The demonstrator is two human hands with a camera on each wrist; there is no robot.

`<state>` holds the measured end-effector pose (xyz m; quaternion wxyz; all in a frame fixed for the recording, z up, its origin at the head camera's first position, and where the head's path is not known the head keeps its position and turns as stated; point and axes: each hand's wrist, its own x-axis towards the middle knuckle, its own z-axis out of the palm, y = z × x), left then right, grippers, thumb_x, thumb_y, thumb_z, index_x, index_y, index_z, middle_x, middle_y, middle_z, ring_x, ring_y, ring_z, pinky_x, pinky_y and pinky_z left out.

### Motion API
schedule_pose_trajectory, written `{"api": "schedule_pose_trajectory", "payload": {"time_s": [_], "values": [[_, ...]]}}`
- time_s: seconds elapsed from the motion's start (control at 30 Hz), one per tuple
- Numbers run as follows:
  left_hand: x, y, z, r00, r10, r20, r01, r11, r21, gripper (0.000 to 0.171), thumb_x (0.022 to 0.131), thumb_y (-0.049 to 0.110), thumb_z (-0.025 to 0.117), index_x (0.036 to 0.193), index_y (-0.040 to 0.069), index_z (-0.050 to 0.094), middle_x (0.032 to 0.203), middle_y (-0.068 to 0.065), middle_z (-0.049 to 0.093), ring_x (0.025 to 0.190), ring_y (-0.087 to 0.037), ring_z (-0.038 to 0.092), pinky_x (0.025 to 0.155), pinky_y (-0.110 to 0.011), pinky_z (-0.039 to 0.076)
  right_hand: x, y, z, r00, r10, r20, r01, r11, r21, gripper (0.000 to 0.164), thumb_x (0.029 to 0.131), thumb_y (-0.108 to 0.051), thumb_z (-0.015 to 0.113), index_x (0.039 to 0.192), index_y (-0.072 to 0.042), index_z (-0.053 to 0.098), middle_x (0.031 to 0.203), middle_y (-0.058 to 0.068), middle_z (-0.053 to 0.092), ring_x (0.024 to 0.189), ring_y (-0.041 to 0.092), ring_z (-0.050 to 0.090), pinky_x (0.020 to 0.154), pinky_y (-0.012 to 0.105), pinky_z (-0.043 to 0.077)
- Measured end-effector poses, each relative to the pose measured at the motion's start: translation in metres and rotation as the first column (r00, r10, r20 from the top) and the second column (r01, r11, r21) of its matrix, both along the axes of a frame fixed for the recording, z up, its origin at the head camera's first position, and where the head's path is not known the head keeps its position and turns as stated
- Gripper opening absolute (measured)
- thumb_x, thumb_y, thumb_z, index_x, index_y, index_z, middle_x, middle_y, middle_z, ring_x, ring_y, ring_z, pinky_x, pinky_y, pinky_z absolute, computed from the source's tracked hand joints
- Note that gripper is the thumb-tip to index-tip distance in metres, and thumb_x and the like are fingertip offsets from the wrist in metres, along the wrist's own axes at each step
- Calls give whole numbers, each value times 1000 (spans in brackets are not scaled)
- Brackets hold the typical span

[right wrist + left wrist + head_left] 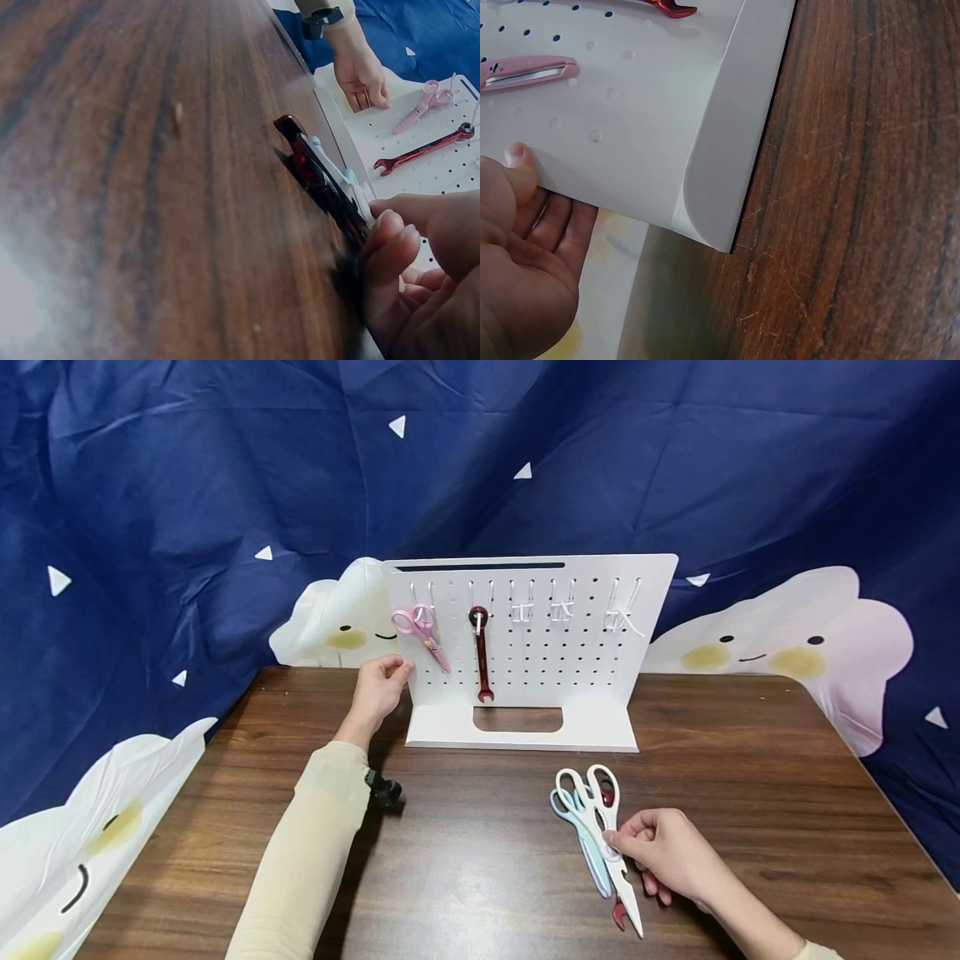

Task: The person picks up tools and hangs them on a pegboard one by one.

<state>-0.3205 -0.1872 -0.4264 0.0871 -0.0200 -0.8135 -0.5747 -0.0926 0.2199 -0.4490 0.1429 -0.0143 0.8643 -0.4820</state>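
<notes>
White scissors point(617, 868) lie over light blue scissors point(595, 864) and a red wrench point(618, 915), just in front of the pegboard point(540, 652) base, a bit R of ctr. on the wood surface point(465, 843). R hand point(671, 852): grip clamped on the white pr., thumb on top near the pivot; can't tell if it also has the things under it. L hand point(377, 693): grip clamped on the board's L edge. Pink scissors point(431, 642) & a 2nd red wrench point(482, 660) hang there; white hooks point(562, 607) sit farther R. L forearm, w/ black wrist gear point(384, 789), bars the L approach. L wrist view shows thumb in front, fingers behind the edge, which head cam hides; R wrist view shows the stack edge-on, wrench lowest. Wood runs btwn L sleeve & stack, and from R hand out to the R edge, by the blue backdrop point(450, 485).
</notes>
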Motion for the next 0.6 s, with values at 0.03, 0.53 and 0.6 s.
{"api": "schedule_pose_trajectory", "payload": {"time_s": [0.03, 0.53, 0.6], "values": [[0, 0, 0, 1000, 1, 0, -1, 1000, 0, 24, 107, 12, 68, 108, -11, 74, 76, 2, 70, 76, -8, 60, 70, -16, 49, 0, 0, 0, 1000, 2, -2, -2, 1000, 9, 29, 98, -26, 79, 89, -2, 67, 51, 2, 56, 33, 7, 49, 33, 35, 47], [-1, -1, -1, 1000, 13, 9, -13, 1000, 5, 23, 107, 12, 68, 110, -10, 75, 75, 4, 68, 78, -10, 60, 71, -16, 49, -1, -6, 2, 1000, -21, -16, 23, 994, 109, 36, 93, -34, 85, 87, -5, 65, 53, 0, 57, 33, 8, 50, 35, 36, 49], [-2, 0, -1, 1000, 10, 10, -10, 1000, 2, 23, 107, 12, 68, 111, -10, 75, 75, 4, 68, 78, -9, 60, 71, -15, 50, -2, -5, 2, 1000, -3, -3, 3, 997, 73, 35, 94, -33, 84, 87, -5, 64, 53, 0, 56, 34, 7, 48, 34, 34, 47]]}}
